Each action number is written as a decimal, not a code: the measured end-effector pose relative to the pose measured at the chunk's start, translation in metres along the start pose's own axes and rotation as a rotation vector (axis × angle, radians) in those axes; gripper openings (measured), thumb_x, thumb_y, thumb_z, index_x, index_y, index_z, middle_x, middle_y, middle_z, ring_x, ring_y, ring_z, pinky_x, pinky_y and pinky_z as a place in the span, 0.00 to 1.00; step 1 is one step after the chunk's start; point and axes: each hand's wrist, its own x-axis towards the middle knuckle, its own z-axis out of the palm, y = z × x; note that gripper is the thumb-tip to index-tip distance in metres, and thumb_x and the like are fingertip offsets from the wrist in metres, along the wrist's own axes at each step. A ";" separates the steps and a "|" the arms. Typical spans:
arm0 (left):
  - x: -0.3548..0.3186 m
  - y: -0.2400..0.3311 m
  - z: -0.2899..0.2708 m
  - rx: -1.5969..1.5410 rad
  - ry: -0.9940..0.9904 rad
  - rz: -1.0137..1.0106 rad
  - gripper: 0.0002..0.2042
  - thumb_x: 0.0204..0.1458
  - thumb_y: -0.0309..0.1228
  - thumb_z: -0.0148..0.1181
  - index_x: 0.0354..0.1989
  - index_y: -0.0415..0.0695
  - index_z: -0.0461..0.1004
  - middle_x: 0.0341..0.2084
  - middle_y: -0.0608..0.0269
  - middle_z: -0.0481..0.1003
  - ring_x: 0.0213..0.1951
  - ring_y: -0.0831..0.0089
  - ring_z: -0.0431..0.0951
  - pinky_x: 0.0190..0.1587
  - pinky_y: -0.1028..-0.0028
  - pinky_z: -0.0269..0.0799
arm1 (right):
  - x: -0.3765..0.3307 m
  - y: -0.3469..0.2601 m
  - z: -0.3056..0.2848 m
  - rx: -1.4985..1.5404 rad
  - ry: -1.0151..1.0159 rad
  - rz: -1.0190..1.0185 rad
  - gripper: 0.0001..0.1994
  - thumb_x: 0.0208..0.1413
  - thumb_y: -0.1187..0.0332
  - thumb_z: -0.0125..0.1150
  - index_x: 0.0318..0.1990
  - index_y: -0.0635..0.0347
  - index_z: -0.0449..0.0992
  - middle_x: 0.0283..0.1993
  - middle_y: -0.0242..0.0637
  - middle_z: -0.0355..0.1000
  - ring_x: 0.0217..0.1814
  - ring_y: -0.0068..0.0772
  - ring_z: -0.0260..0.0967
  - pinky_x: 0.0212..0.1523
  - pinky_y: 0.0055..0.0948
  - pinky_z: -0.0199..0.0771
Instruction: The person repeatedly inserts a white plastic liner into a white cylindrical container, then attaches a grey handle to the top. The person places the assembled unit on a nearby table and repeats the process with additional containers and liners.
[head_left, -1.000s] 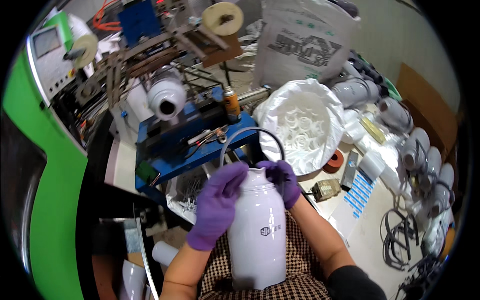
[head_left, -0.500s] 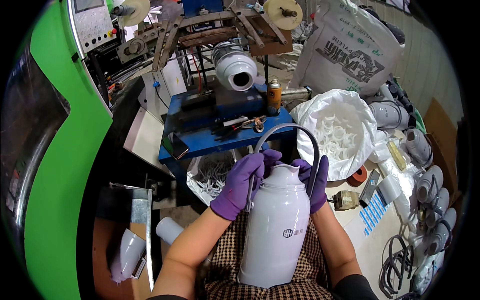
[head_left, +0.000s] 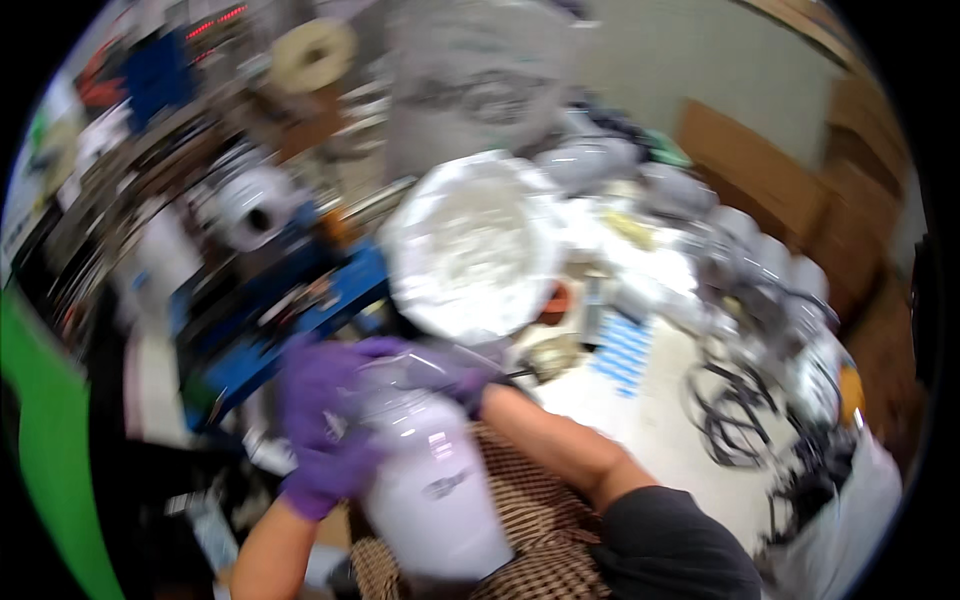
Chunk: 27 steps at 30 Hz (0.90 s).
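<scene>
A glossy pale grey thermos jug (head_left: 435, 490) leans in my lap, its base towards me. My left hand (head_left: 325, 425), in a purple glove, grips the left side of its neck. My right hand (head_left: 445, 375), gloved alike, bends over the top of the jug from the right. Motion smears the fingers of both hands. Between them the spout and the carrying handle are mostly hidden.
Beyond the jug stands a white bag (head_left: 475, 250) filled with pale rings. To its left, a blue bench (head_left: 350, 285) carries tools, with another jug (head_left: 250, 205) mounted above. Several jugs (head_left: 765, 270) and loose grey handles (head_left: 735, 415) lie at the right.
The view has swung right, so the bench and green machine now sit further left. Both hands have come down close around the jug's neck, and the raised handle no longer stands out.
</scene>
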 end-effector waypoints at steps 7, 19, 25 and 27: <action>-0.023 -0.009 0.046 0.323 0.314 -0.213 0.23 0.65 0.36 0.52 0.66 0.38 0.66 0.63 0.48 0.69 0.62 0.54 0.69 0.67 0.60 0.62 | -0.098 -0.082 -0.043 -0.883 0.447 -0.248 0.23 0.62 0.59 0.60 0.62 0.58 0.75 0.63 0.38 0.72 0.63 0.32 0.69 0.66 0.29 0.66; -0.181 -0.112 0.017 0.641 -0.134 -0.680 0.39 0.64 0.54 0.52 0.76 0.42 0.52 0.76 0.44 0.48 0.75 0.45 0.45 0.75 0.52 0.41 | -0.379 -0.355 -0.150 0.380 1.472 -0.956 0.26 0.59 0.41 0.55 0.55 0.51 0.71 0.51 0.42 0.72 0.51 0.49 0.72 0.51 0.50 0.79; -0.247 -0.097 0.028 0.590 0.117 -0.806 0.31 0.65 0.48 0.55 0.72 0.45 0.62 0.70 0.46 0.62 0.69 0.48 0.62 0.70 0.57 0.58 | -0.406 -0.373 -0.203 -0.028 1.622 -0.736 0.23 0.61 0.51 0.50 0.58 0.55 0.67 0.55 0.44 0.67 0.57 0.46 0.68 0.55 0.45 0.72; -0.280 -0.107 0.034 0.335 0.332 -0.911 0.28 0.67 0.45 0.51 0.68 0.39 0.64 0.65 0.51 0.67 0.66 0.58 0.65 0.69 0.62 0.59 | -0.441 -0.371 -0.209 -0.476 1.611 -0.557 0.23 0.63 0.54 0.48 0.61 0.57 0.65 0.59 0.44 0.65 0.60 0.45 0.65 0.58 0.44 0.69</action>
